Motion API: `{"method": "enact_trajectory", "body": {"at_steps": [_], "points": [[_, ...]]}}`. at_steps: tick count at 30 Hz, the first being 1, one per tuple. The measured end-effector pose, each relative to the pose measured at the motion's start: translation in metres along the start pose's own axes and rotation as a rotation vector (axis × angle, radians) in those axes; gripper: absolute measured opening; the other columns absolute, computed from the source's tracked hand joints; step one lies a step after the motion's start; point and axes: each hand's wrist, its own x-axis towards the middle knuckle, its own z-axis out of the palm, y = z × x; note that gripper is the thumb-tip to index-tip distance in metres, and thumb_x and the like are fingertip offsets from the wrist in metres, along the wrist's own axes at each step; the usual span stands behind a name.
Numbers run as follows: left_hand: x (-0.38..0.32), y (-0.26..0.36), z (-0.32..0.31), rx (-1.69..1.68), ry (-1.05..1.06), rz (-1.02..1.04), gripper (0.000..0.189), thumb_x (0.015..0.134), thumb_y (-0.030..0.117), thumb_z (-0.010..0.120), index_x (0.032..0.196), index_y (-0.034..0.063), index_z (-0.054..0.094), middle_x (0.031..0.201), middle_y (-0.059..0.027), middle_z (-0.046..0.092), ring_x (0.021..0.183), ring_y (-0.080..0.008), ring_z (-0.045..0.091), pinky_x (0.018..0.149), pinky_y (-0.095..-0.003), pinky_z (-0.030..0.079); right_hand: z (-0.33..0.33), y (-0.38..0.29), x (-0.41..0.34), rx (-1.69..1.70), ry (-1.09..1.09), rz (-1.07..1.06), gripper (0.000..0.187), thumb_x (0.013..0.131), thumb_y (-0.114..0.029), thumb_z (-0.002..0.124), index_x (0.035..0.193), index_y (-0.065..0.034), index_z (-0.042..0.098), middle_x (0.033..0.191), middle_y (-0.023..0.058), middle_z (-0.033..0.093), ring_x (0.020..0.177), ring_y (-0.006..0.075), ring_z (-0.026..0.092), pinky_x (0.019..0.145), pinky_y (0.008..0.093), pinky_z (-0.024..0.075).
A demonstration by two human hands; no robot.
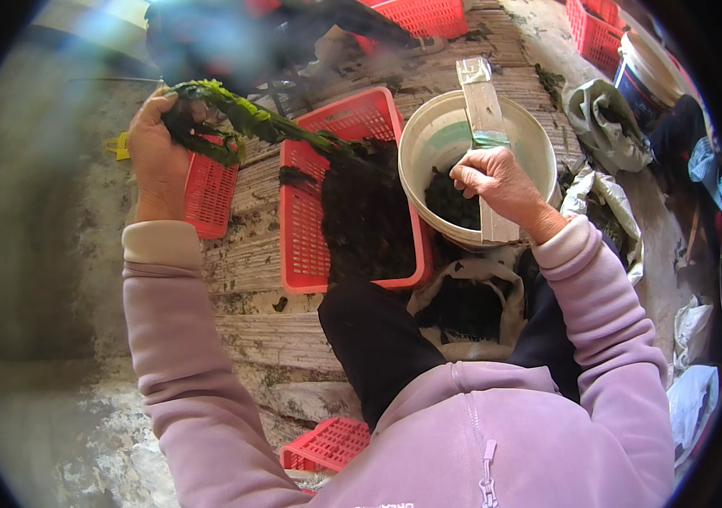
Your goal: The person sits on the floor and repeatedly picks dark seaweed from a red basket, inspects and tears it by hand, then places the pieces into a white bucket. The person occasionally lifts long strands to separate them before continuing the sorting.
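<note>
My left hand [159, 143] is raised at the left, gripping one end of a long green seaweed frond [253, 119]. The frond stretches right and down into a red plastic basket [302, 254] that holds a dark heap of seaweed [367, 216]. Over a white plastic bucket [417, 190], my right hand [494, 178] has its fingers curled, thumb against forefinger; whether something small is pinched there I cannot tell. A wooden board [484, 117] wrapped with tape lies across the bucket's rim, beneath the right hand. Dark seaweed pieces [450, 200] lie in the bucket.
An open sack [507, 273] with dark contents stands between my knees. More sacks [608, 127] and a white-and-blue bucket [646, 76] are at the right. Another red basket [208, 190] sits at the left. Opposite, a person's legs [335, 25] show beside a further red basket [424, 16].
</note>
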Motion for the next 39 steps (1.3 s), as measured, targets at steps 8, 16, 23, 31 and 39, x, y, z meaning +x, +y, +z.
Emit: {"method": "enact_trajectory", "body": {"at_steps": [8, 16, 23, 31, 39], "points": [[-0.001, 0.095, 0.027, -0.099, -0.126, 0.187, 0.022, 0.082, 0.005, 0.052, 0.101, -0.0067, 0.056, 0.094, -0.0139, 0.063, 0.081, -0.0263, 0.063, 0.078, -0.0359, 0.051, 0.062, -0.016, 0.069, -0.349, -0.012, -0.214, 0.055, 0.075, -0.022, 0.070, 0.122, 0.0016, 0.051, 0.102, 0.0185, 0.063, 0.094, 0.0277, 0.061, 0.086, 0.0339, 0.0464], [-0.061, 0.102, 0.019, 0.004, -0.065, 0.295, 0.025, 0.084, 0.009, 0.051, 0.102, -0.0075, 0.057, 0.092, -0.0151, 0.063, 0.081, -0.0260, 0.062, 0.077, -0.0341, 0.050, 0.173, 0.004, 0.164, -0.300, -0.347, -0.408, 0.030, 0.083, -0.025, 0.059, 0.107, -0.0080, 0.063, 0.094, 0.0168, 0.065, 0.093, 0.0283, 0.061, 0.084, 0.0364, 0.0462], [-0.101, 0.112, -0.092, -0.014, 0.219, 0.402, 0.022, 0.086, 0.015, 0.050, 0.094, -0.0037, 0.058, 0.083, -0.0157, 0.063, 0.071, -0.0242, 0.059, 0.069, -0.0318, 0.048, 0.105, -0.140, 0.204, 0.255, -0.359, -0.412, 0.019, 0.080, -0.010, 0.051, 0.072, 0.0020, 0.063, 0.059, 0.0147, 0.061, 0.057, 0.0213, 0.062, 0.049, 0.0377, 0.0474], [-0.124, -0.027, -0.133, 0.149, 0.321, 0.087, 0.018, 0.087, 0.015, 0.047, 0.079, 0.0030, 0.057, 0.066, -0.0076, 0.058, 0.055, -0.0160, 0.055, 0.056, -0.0285, 0.046, 0.079, -0.273, 0.156, -0.099, -0.054, -0.491, 0.020, 0.081, -0.014, 0.053, 0.080, 0.0025, 0.064, 0.065, 0.0118, 0.063, 0.059, 0.0191, 0.062, 0.051, 0.0324, 0.0483], [-0.118, -0.084, -0.109, 0.341, 0.220, 0.282, 0.012, 0.082, 0.010, 0.057, 0.075, 0.0001, 0.059, 0.058, -0.0018, 0.055, 0.052, -0.0082, 0.047, 0.048, -0.0254, 0.035, 0.066, -0.307, 0.115, -0.228, 0.035, -0.548, 0.020, 0.079, -0.015, 0.054, 0.080, 0.0027, 0.064, 0.066, 0.0128, 0.063, 0.060, 0.0203, 0.062, 0.052, 0.0329, 0.0486]]}}
